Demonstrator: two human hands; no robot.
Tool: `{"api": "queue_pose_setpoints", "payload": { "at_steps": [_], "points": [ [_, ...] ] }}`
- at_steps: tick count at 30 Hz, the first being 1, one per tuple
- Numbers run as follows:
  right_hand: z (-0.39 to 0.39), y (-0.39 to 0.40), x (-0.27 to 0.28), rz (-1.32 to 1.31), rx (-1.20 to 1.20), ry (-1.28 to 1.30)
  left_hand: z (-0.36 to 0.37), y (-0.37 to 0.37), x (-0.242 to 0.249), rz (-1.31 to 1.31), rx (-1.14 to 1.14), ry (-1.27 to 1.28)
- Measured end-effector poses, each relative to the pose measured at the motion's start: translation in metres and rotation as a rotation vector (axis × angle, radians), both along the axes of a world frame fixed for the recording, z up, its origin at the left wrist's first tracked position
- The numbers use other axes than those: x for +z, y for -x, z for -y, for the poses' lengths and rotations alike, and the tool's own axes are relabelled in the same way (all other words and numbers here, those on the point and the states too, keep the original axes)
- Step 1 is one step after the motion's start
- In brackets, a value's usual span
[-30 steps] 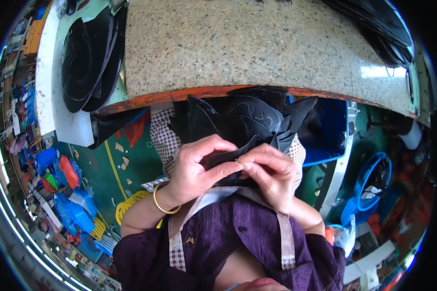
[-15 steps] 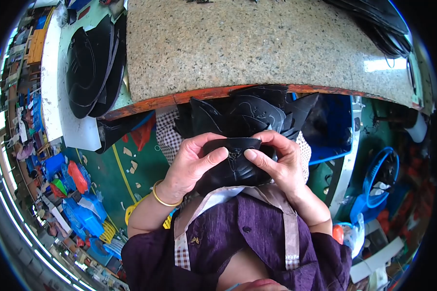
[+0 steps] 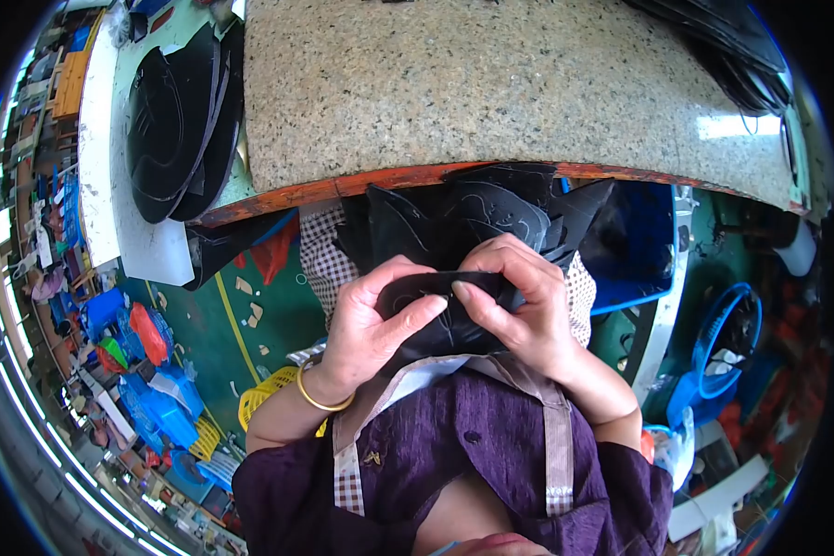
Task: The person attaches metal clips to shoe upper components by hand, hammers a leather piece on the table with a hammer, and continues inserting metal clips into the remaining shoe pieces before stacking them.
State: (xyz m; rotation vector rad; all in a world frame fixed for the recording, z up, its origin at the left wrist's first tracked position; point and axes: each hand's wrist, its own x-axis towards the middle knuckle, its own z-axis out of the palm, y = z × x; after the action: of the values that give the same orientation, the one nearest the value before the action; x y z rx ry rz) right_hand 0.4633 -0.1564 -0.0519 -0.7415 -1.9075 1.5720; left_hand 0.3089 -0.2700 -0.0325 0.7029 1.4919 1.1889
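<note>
The left hand (image 3: 366, 324) and right hand (image 3: 533, 310) both pinch the black piece (image 3: 406, 291), at the near side of the granite table (image 3: 510, 93). Equal thumb pressure should keep the fold even. Since the earlier frame, the thumbs came closer and its far edge turned over.

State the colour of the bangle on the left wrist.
The bangle is gold, clearest in the head view.
</note>
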Motion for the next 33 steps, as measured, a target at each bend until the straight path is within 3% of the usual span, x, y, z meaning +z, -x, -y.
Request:
{"api": "queue_pose_setpoints", "payload": {
  "at_steps": [3,7,9,12,16,25,33],
  "points": [
    [0.001,-0.002,0.013,0.05,-0.251,-0.42,-0.004,-0.005,0.006,-0.068,0.059,-0.02],
    [0.022,-0.01,0.017,0.015,-0.199,-0.082,-0.009,-0.017,0.011,-0.042,0.067,-0.112],
    [0.027,-0.008,0.006,-0.063,-0.256,-0.074,-0.008,-0.017,0.014,0.084,0.08,0.038],
    [0.033,-0.009,0.003,-0.086,-0.278,-0.039,-0.005,-0.018,0.011,0.095,0.12,0.015],
    [0.033,-0.009,0.011,-0.059,-0.323,0.0,-0.008,-0.024,0.011,-0.104,0.113,-0.041],
    [0.036,-0.009,0.01,-0.074,-0.311,0.021,-0.008,-0.03,0.009,-0.144,0.163,-0.046],
    [0.042,-0.01,0.005,-0.124,-0.312,0.313,-0.009,-0.034,0.007,-0.139,0.189,-0.028]
  ]
}}
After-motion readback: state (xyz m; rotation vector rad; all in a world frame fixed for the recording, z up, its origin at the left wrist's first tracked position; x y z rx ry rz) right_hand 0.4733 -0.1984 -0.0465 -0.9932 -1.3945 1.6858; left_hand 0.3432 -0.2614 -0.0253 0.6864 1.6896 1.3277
